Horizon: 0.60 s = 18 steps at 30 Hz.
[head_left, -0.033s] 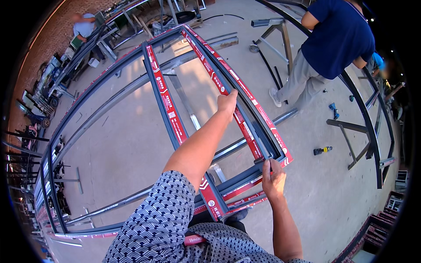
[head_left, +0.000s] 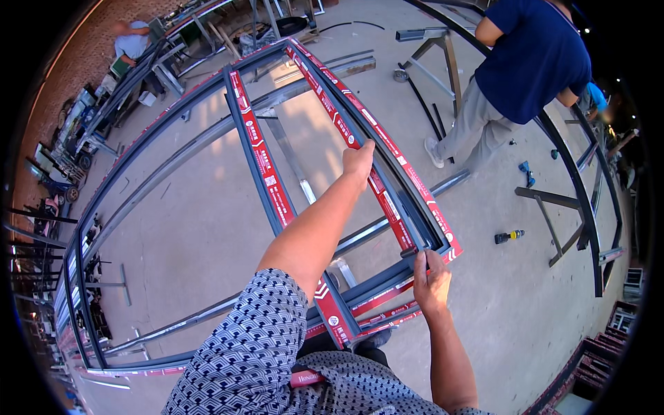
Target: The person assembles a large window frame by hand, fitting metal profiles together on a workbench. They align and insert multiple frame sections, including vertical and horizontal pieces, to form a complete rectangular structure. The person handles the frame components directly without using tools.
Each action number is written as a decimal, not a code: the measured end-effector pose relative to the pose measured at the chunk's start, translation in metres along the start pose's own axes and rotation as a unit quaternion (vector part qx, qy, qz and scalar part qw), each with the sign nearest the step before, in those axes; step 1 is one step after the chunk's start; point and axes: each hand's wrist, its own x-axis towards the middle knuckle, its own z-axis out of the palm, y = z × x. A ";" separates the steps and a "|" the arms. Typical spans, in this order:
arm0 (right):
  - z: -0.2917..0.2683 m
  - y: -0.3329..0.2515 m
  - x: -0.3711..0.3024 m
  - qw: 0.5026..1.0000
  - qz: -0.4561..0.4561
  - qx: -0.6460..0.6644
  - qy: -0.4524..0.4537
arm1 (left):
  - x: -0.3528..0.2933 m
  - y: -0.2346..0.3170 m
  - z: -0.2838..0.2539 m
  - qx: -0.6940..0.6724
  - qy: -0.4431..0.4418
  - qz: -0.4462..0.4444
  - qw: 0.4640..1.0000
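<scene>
Head view: a dark metal frame (head_left: 380, 282) lies across the centre, reaching toward nine o'clock, with a red-faced bar (head_left: 389, 204) running from twelve to four. At one o'clock the left hand (head_left: 357, 162) has its fingers wrapped around that bar — at four, the right hand (head_left: 432, 280), fingers bent, touches the frame, whether clasping it I can't make out

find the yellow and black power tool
The power tool lies on the floor at the head view's right, between the red-taped frame and the dark trestle.
</scene>
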 end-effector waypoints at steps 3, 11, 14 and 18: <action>0.005 0.000 0.004 1.000 0.018 -0.006 -0.003 | -0.002 0.007 0.001 0.001 0.005 -0.011 1.000; 0.010 0.014 0.008 0.999 0.037 0.010 0.019 | -0.023 -0.005 0.008 0.025 -0.049 -0.057 0.997; 0.007 0.013 0.012 0.999 0.031 0.012 0.023 | 0.009 -0.029 -0.012 0.046 -0.086 -0.054 0.994; -0.013 0.028 0.002 0.992 0.034 -0.013 0.118 | 0.001 -0.016 0.002 0.036 -0.102 -0.056 0.993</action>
